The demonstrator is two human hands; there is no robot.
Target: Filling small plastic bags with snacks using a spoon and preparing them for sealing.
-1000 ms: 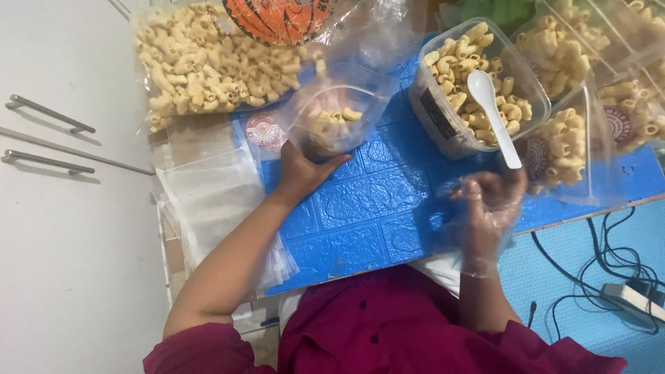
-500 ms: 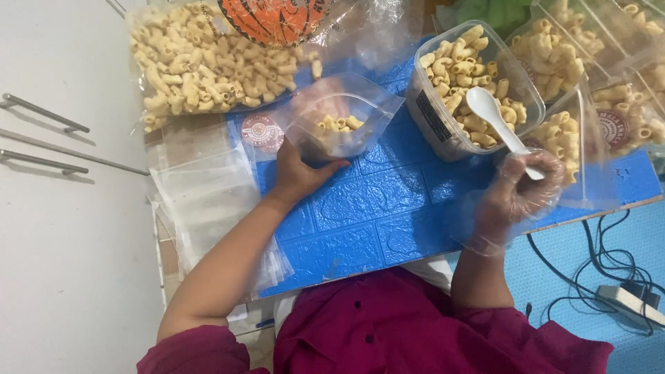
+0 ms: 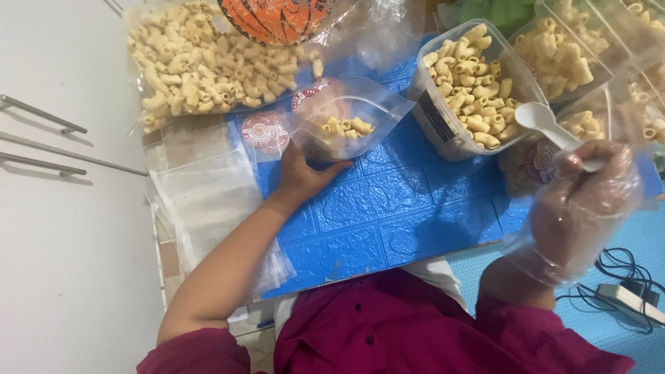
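My left hand (image 3: 303,176) holds open a small clear pouch (image 3: 343,121) on the blue embossed mat (image 3: 388,208); a few pale pasta-shaped snacks lie inside it. My right hand (image 3: 582,204), in a thin clear plastic glove, grips the handle of a white plastic spoon (image 3: 551,125). The spoon's bowl hangs beside the right rim of a clear rectangular tub (image 3: 429,114) filled with the same snacks. The spoon's bowl looks empty.
A large clear bag of snacks (image 3: 208,66) lies at the top left. Filled pouches (image 3: 554,48) stand at the top right. A stack of flat empty pouches (image 3: 208,201) sits left of the mat. Black cables (image 3: 623,270) and a white adapter lie at the lower right.
My right hand rose from the mat, took the spoon by its handle and lifted it out of the tub. My left hand kept hold of the open pouch.
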